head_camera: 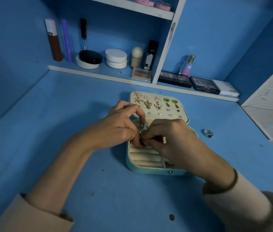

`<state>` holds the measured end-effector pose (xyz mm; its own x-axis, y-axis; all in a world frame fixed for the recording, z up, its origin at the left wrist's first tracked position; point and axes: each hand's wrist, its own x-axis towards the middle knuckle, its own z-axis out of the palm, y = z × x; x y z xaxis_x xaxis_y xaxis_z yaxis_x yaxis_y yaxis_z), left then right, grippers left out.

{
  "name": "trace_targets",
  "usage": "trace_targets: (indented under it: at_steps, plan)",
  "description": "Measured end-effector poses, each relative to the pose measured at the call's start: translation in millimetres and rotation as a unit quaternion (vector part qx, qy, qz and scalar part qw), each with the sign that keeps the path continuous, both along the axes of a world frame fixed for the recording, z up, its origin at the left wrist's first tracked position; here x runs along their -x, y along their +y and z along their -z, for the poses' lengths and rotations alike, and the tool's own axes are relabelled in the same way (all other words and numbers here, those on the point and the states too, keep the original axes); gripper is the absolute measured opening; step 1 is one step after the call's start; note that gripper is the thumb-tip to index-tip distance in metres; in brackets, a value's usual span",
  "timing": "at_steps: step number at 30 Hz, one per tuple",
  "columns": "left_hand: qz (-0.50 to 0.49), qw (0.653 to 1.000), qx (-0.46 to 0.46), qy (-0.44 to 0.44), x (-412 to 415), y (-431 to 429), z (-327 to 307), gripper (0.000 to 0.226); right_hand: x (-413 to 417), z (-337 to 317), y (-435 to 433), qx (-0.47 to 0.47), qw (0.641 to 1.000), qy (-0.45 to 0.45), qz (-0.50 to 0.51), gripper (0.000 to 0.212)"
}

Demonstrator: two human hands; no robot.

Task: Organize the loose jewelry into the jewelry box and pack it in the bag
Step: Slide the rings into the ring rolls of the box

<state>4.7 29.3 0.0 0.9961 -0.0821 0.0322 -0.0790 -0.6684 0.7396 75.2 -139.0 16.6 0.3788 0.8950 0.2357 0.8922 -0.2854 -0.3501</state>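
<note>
Jewelry box (pixel 156 171), teal, cream padded rolls (pixel 144 155), left hand (pixel 115 124) and right hand (pixel 171 139) each grip pinching glittery ring (pixel 143 128)

black palette (pixel 205 85): "MATTE" in pale capitals on lid | perfume bottle (pixel 187 66): sideways "SB" on pink body | other labels blurred

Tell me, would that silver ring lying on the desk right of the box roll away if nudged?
Probably it would slide rather than roll: the ring seems to lie tilted, and its dark stone makes it lopsided. It looks small and shiny, so likely light and slippery to pinch off the flat desk.
</note>
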Motion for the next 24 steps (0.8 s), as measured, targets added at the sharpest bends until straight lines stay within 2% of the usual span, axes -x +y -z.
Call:
trace_targets:
  at_steps: [5,10,13,19,24]
  plan:
    - [0.007,1.0,0.008,-0.003,0.2,-0.7,0.0,0.035,-2.0,2.7,-0.3,-0.009,1.0,0.004,-0.001,0.012]
    - [0.007,1.0,0.013,-0.013,-1.0,0.0,1.5,0.037,-2.6,4.4,-1.7,0.007,0.999,-0.035,-0.012,0.014]
    - [-0.024,0.998,0.05,-0.04,-2.0,-1.2,1.1,0.036,-1.8,6.0,-4.0,-0.006,0.999,-0.039,-0.009,0.013]
    - [-0.094,0.987,0.079,-0.104,-1.4,-0.1,1.3,0.027,-3.6,7.5,-9.0,-0.06,0.998,0.035,0.011,0.02]
    - [-0.085,0.991,0.051,-0.095,-1.5,-0.8,2.5,0.049,-3.5,8.6,-7.5,-0.073,0.996,0.041,0.02,0.013]
